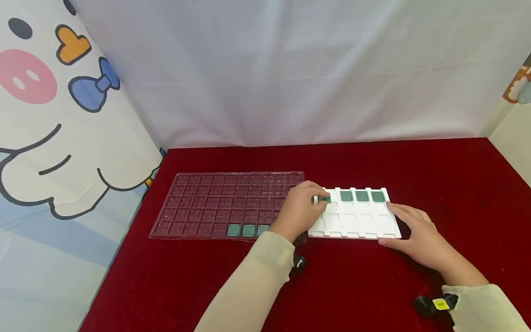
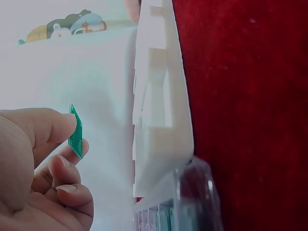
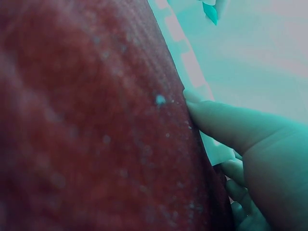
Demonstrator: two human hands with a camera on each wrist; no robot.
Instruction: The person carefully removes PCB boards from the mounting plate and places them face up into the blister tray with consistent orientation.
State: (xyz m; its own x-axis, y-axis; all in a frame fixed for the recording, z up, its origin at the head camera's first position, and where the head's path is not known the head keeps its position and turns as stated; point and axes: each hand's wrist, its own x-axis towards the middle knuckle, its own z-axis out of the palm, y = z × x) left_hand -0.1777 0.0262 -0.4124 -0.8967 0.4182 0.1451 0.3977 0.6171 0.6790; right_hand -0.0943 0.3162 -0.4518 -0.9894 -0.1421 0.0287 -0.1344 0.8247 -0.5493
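Between thumb and finger, my left hand [image 1: 299, 208] pinches a thin green square chip [image 2: 75, 135], held above the back left slot of the white tray [image 1: 352, 231]. Three more green chips [image 1: 362, 196] lie in that tray's back row. At the tray's right end, my right hand [image 1: 421, 237] holds it, thumb by the front corner and index finger on the right edge. Left of the white tray is a clear plastic tray [image 1: 207, 191] with many small compartments. Several green chips [image 1: 249, 230] sit in its front row, partly hidden by my left wrist.
Both trays lie on a table with a dark red cloth [image 1: 356, 286]. A white curtain [image 1: 290, 92] hangs behind it, and a cartoon-printed curtain [image 1: 62, 138] is at the left. The trays sit nearly end to end.
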